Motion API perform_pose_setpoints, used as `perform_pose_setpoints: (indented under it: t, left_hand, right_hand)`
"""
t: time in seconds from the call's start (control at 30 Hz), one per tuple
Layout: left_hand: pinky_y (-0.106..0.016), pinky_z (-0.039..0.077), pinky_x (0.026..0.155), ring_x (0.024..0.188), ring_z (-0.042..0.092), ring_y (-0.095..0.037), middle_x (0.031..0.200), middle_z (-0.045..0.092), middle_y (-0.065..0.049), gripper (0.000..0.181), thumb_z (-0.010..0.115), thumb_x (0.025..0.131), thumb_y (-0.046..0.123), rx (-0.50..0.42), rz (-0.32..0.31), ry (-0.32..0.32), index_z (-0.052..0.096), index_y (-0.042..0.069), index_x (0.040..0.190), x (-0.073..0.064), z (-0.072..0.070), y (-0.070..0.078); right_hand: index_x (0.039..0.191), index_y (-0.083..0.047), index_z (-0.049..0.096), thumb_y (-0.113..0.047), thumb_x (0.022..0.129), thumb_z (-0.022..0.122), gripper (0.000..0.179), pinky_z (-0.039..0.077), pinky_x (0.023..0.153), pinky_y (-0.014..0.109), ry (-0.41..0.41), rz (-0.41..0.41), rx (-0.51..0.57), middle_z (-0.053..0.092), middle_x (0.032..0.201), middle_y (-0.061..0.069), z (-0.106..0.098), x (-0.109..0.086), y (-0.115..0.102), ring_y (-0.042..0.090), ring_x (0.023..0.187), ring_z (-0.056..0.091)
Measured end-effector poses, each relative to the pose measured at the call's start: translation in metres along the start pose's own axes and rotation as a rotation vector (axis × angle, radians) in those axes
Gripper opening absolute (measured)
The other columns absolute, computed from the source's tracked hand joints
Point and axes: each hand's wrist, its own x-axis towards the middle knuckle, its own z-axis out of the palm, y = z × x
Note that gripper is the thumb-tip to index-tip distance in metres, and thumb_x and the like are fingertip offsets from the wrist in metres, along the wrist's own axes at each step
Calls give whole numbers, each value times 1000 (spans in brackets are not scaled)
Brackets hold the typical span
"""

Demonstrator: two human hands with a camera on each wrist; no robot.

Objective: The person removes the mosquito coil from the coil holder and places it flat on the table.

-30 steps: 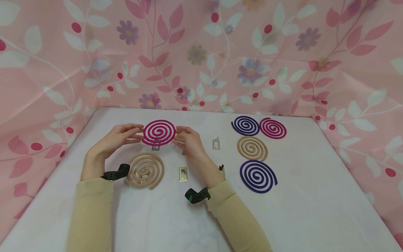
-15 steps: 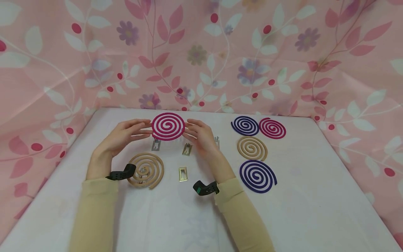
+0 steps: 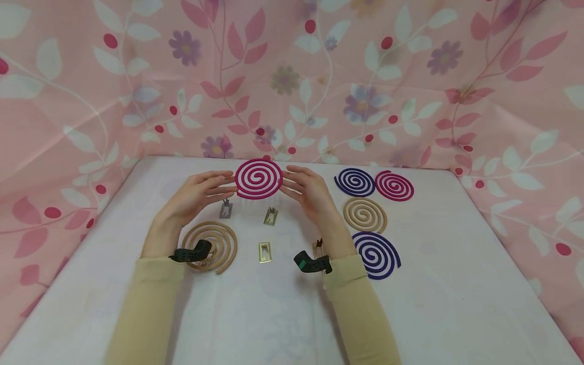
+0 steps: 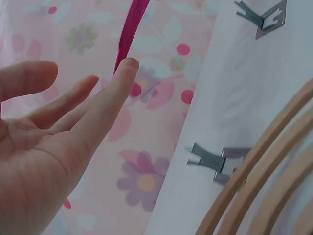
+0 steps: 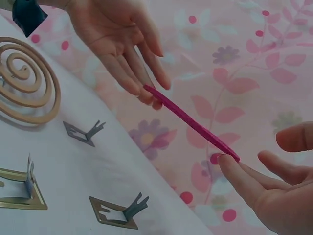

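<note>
A pink mosquito coil (image 3: 258, 178) is held up off the table between my two hands. My left hand (image 3: 193, 195) touches its left edge with extended fingertips, thumb apart in the left wrist view. At the opposite edge, straight fingers of my right hand (image 3: 315, 195) bear on the coil; it appears as a thin pink strip (image 5: 195, 126) in the right wrist view. Below it on the table lie small metal coil stands with forked prongs: a silver one (image 3: 225, 209), a bronze one (image 3: 270, 217) and a gold one (image 3: 265, 252). My right wrist partly hides another stand (image 3: 318, 247).
A tan coil (image 3: 222, 248) lies by my left wrist. On the right are a dark blue coil (image 3: 355, 182), a second pink coil (image 3: 394, 185), another tan coil (image 3: 365, 215) and a lower dark blue coil (image 3: 376, 256). A floral curtain (image 3: 292, 76) stands behind the white table.
Both hands have moved right and a little upward in the head view, carrying the pink coil with them. The coils and stands on the table have stayed in place.
</note>
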Motion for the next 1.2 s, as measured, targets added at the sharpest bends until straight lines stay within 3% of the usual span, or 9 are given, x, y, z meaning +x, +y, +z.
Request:
perform_pose_setpoints:
  t: [0.13, 0.3, 0.6, 0.8, 0.97, 1.1, 1.2]
  left_hand:
    - [-34, 48, 105, 117, 64, -19, 151, 40, -27, 49, 45, 107, 17, -39, -13, 16, 36, -10, 148, 3, 12, 1]
    - [-37, 46, 107, 133, 52, -35, 154, 39, -24, 48, 41, 107, 12, -132, -12, 38, 34, -8, 150, 11, 36, 7]
    - [-41, 43, 112, 138, 47, -36, 151, 43, -21, 45, 40, 106, 8, -398, -23, 87, 37, -5, 149, 29, 101, 14]
    - [-44, 41, 113, 137, 48, -36, 150, 45, -21, 43, 40, 105, 7, -540, -9, 129, 40, -4, 147, 42, 142, 20]
    - [-47, 40, 113, 136, 49, -38, 148, 46, -23, 45, 40, 103, 6, -658, 3, 104, 40, -5, 147, 54, 175, 23]
    - [-48, 41, 112, 135, 49, -39, 147, 47, -24, 46, 41, 102, 6, -721, -2, 88, 41, -6, 146, 63, 200, 21]
    - [-49, 41, 113, 135, 48, -41, 147, 47, -25, 45, 41, 101, 6, -768, -9, 82, 42, -6, 145, 70, 219, 20]
  right_hand:
    - [136, 4, 52, -8, 103, 49, 35, 54, 98, 39, 24, -8, 3, 58, 135, 22, -4, -2, -3, 33, 119, 62]
    - [139, 6, 50, -8, 103, 49, 38, 54, 97, 36, 53, -17, -34, 58, 133, 20, -19, -3, -6, 25, 108, 67]
    - [147, 4, 41, -9, 105, 45, 44, 52, 100, 33, 59, -4, -79, 53, 137, 16, -68, -24, -30, 24, 114, 63]
    - [147, 3, 39, -8, 105, 46, 45, 50, 100, 32, 66, -16, -31, 51, 134, 13, -95, -38, -54, 24, 114, 61]
    - [136, 1, 51, -7, 103, 50, 34, 52, 98, 29, 88, -45, 14, 54, 129, 11, -118, -52, -73, 22, 111, 63]
    - [119, -4, 63, -4, 102, 51, 21, 56, 93, 28, 83, -102, 62, 60, 121, 10, -139, -65, -84, 22, 108, 64]
    - [116, -3, 66, -3, 102, 51, 21, 57, 92, 30, 71, -151, 105, 63, 117, 12, -155, -74, -90, 23, 107, 66]
